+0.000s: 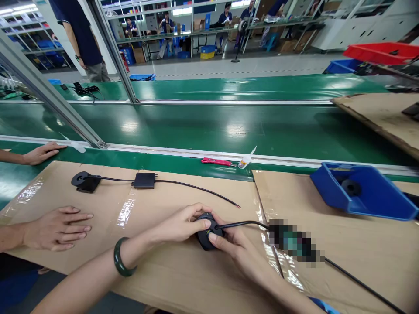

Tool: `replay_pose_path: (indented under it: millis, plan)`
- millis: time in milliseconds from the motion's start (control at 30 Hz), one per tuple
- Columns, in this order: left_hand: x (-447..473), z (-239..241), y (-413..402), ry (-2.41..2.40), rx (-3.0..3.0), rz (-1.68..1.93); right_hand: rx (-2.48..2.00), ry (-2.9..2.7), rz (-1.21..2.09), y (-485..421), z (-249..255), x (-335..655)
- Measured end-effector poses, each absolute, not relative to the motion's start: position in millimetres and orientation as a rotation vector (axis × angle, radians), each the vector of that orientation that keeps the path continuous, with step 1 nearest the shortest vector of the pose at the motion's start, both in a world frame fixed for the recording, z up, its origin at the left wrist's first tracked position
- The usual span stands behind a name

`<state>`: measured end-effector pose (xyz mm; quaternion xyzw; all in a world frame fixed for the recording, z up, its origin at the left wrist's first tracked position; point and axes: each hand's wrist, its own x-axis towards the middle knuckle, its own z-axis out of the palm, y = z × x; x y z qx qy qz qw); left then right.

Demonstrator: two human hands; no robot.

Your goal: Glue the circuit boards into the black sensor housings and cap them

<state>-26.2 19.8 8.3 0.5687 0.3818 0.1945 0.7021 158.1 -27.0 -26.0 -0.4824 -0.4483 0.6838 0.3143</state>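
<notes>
Between my left hand (183,224) and my right hand (237,244) is a black rounded part with a cable (206,240), held just over the cardboard. My left hand, below a dark green bangle (121,257), grips its left and upper side, thumb on top. The fingers of my right hand close on its right side, by the cable exit. Its black cable (244,223) runs right into a pixelated dark patch (294,242) and on to the lower right. Beyond my left hand lies a similar black round part (85,181), wired to a flat black box (145,180).
Another person's hands (60,229) rest flat at the left. Taped cardboard (170,272) covers the bench. A blue bin (360,189) stands right. A pink cutter (216,162) and a small bottle (246,159) lie by the rail. A metal post (65,93) slants upward left.
</notes>
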Motion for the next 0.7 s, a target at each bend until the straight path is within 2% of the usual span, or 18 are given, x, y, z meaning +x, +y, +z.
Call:
replay_pose_path:
  millis: [200,500,700]
  plan:
    - [-17.6,19.0,14.2,0.968,1.596,0.426,-1.349,-1.139,1.745,-28.0,-25.8,153.6]
    - [-17.9,6.4,3.7,0.952,1.455,0.597,-1.392,-1.228,1.655,-26.7,-10.9,151.3]
    - [-2.1,-0.4,-21.0,1.321,1.575,0.701,-1.394,-1.149,1.619,-27.8,-6.0,147.4]
